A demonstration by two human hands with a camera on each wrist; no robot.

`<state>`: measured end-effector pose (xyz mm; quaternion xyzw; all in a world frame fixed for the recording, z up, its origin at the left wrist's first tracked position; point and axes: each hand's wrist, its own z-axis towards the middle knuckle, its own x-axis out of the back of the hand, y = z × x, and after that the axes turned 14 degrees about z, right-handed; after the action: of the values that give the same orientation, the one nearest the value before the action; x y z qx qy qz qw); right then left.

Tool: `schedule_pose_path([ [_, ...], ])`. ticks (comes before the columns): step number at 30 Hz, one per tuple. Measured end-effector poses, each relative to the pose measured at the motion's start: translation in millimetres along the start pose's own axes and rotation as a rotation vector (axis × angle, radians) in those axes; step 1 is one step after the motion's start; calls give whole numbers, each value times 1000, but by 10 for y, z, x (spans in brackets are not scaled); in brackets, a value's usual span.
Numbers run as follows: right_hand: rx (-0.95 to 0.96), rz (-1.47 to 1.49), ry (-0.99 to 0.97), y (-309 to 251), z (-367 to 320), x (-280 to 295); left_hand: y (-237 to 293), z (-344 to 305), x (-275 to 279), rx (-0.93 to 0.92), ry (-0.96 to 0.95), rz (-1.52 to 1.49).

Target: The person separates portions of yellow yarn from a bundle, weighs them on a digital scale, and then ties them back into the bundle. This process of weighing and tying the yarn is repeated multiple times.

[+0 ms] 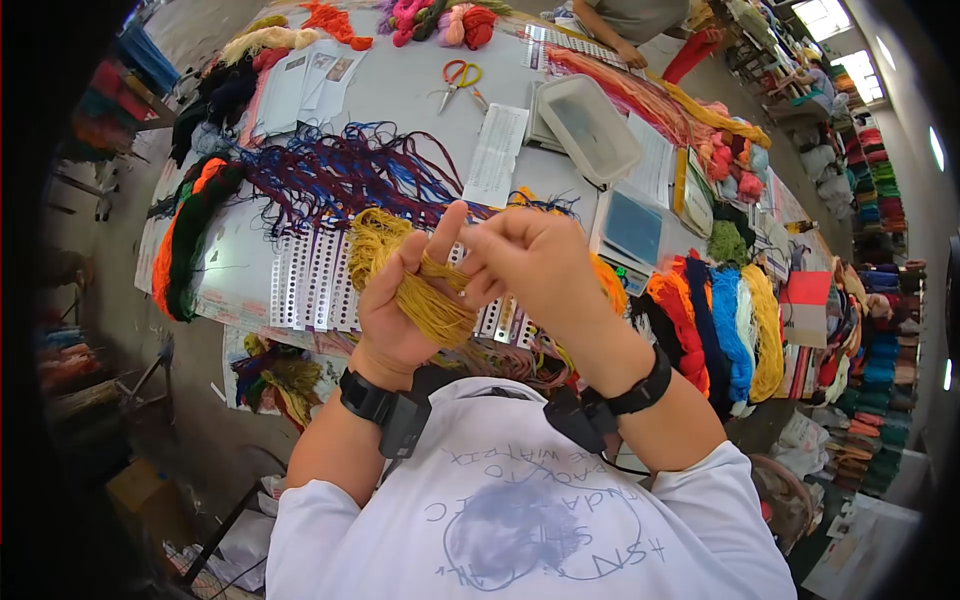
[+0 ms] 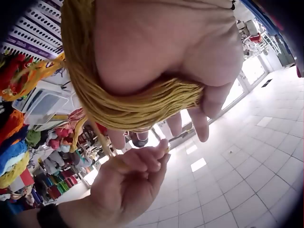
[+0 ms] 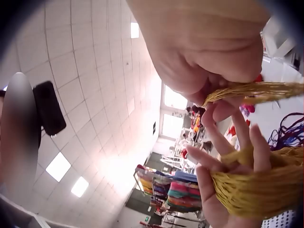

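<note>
A mustard-yellow yarn skein (image 1: 432,308) lies across the palm of my left hand (image 1: 385,325), strands passing between its partly bent fingers. My right hand (image 1: 535,262) is just beside it, thumb and fingertips pinching a thin bundle of the same yarn. In the left wrist view the skein (image 2: 137,107) loops round my left hand (image 2: 161,42), with my right hand (image 2: 126,185) below. From the right wrist, a stretched yellow bundle (image 3: 261,90) runs from the pinch of my right hand (image 3: 213,47), above my left hand (image 3: 216,202) and its skein (image 3: 261,183). The exact fingertip contact is partly hidden.
Blue and maroon yarn (image 1: 350,175) and white perforated cards (image 1: 310,280) lie on the table beyond my hands. Red-and-yellow-handled scissors (image 1: 457,83), a paper sheet (image 1: 497,150), a plastic container (image 1: 588,128) and a scale (image 1: 630,235) stand farther back. Coloured skeins (image 1: 735,325) line the right.
</note>
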<state>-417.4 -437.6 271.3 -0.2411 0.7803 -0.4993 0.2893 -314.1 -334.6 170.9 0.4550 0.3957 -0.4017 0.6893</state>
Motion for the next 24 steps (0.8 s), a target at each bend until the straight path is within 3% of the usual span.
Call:
schedule_pose_path([
  [3, -35, -142, -80, 121, -72, 19, 38, 22, -22, -46, -5, 113],
  [5, 110, -772, 102, 137, -155, 112, 67, 35, -76, -60, 20, 161],
  [6, 109, -774, 98, 172, -170, 153, 72, 45, -91, -43, 9, 163],
  [8, 469, -691, 164, 253, -194, 228, 69, 68, -125, -18, -1, 164],
  [9, 464, -687, 171, 229, -218, 212, 59, 80, -148, 38, 5, 266],
  [11, 412, -505, -98, 152, -247, 135, 18, 117, -203, 111, 5, 368],
  [13, 524, -514, -143, 263, -199, 156, -30, 166, -256, 173, -63, 388],
  [16, 439, -500, -152, 332, -190, 197, -111, 151, -205, 170, 9, 433],
  [18, 201, -318, -169, 331, -199, 243, -114, 135, -243, 212, 60, 379],
  [20, 171, -268, -162, 315, -200, 316, -79, 144, -286, 252, 104, 324],
  [24, 60, -7, -127, 370, -163, 401, 32, 134, -293, 305, 142, 580],
])
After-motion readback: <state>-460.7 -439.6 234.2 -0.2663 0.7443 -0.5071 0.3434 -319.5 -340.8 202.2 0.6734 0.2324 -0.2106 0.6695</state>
